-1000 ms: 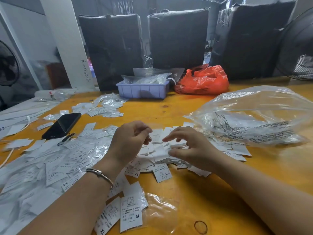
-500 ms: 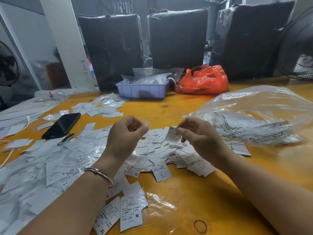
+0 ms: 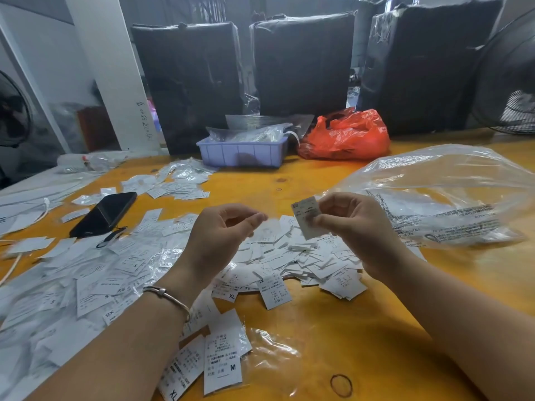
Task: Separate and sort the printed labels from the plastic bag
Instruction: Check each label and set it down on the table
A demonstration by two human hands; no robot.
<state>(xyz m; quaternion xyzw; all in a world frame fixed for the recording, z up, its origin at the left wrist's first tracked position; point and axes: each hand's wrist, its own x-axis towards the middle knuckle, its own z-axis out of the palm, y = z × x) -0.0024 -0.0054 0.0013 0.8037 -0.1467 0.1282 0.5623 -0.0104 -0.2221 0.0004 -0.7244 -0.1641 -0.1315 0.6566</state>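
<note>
A heap of small white printed labels (image 3: 304, 256) lies on the orange table (image 3: 333, 328) between my hands. My right hand (image 3: 356, 230) is raised above the heap and pinches a small stack of labels (image 3: 305, 217) between thumb and fingers. My left hand (image 3: 223, 235) hovers beside it with fingers curled and thumb tip near the index tip; I see nothing between them. A large clear plastic bag (image 3: 434, 192) with black print lies to the right, partly behind my right hand. Sorted labels marked M and XL (image 3: 223, 357) lie near my left forearm.
A wide spread of labels and clear sleeves (image 3: 86, 270) covers the left. A black phone (image 3: 104, 212) lies beyond it. A purple tray (image 3: 243, 153) and red bag (image 3: 344, 137) stand at the back before black wrapped boxes (image 3: 188, 82). A rubber band (image 3: 341, 384) lies near the front.
Both hands have lifted off the heap. My right hand has picked up a small stack of labels and raised it; my left hand has risen alongside.
</note>
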